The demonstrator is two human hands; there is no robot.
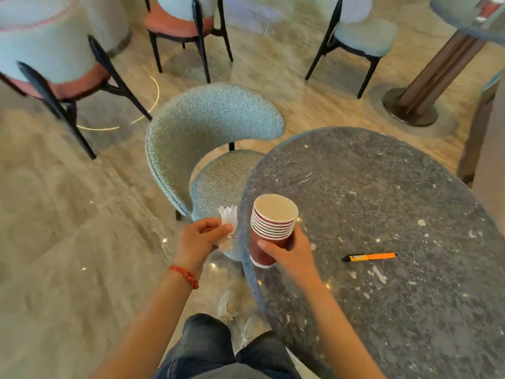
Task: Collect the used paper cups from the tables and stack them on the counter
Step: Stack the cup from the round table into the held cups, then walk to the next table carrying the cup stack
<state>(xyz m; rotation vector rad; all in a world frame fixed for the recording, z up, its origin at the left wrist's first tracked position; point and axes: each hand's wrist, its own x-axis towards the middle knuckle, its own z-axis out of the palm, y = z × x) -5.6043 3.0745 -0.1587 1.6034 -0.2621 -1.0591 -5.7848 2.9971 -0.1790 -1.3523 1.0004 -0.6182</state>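
A stack of several red paper cups (269, 228) with white rims is held upright in my right hand (289, 251), fingers curled round its lower part, over the left edge of a round grey stone table (382, 203). The top cup looks empty inside. My left hand (200, 240), with a red bead bracelet at the wrist, grips a crumpled white napkin (226, 218) just left of the table edge. No loose cups show on this table.
An orange and black pen (369, 257) lies on the table to the right of my hand. A light blue upholstered chair (207, 132) is tucked at the table's left. More chairs (188, 28) and another table's wooden pedestal (426, 86) stand beyond on the marble floor.
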